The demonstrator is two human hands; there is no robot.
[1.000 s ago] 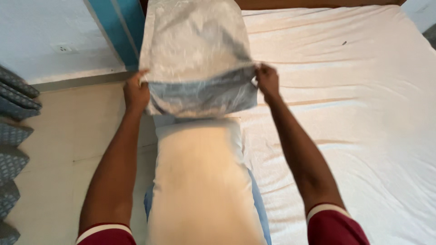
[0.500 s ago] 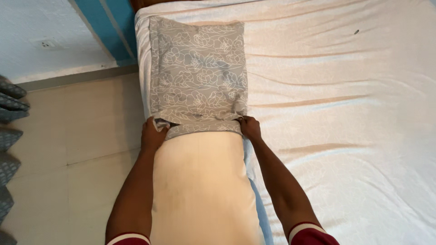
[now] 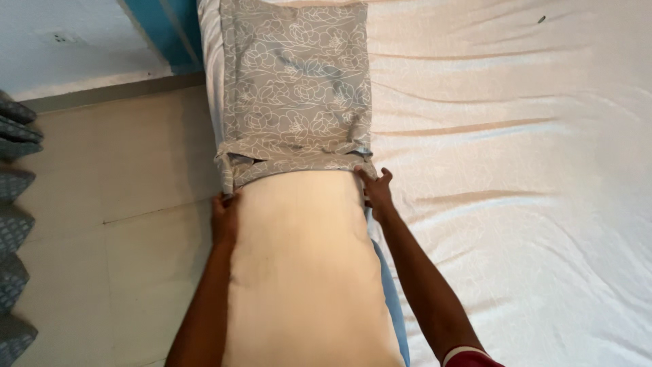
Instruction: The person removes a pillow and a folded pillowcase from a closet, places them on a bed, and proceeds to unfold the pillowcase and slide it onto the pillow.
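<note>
Hands now lower beside pillow (image 3: 305,272), on white bed (image 3: 516,170), tiled floor (image 3: 115,204).

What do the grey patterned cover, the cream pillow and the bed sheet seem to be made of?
Grey patterned cover: thin woven cloth, matt, bunched at its open edge. Cream pillow: soft stuffed fabric, plump and smooth. Bed sheet: white cloth with a slight sheen, rippled with creases.

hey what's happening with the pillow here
A person stands at the edge of a bed with a cream pillow lying along it. A grey flowered pillowcase covers only the far end of the pillow. The left hand and right hand rest on the pillow's two sides just below the case's bunched open edge; most of the pillow is bare.
</note>
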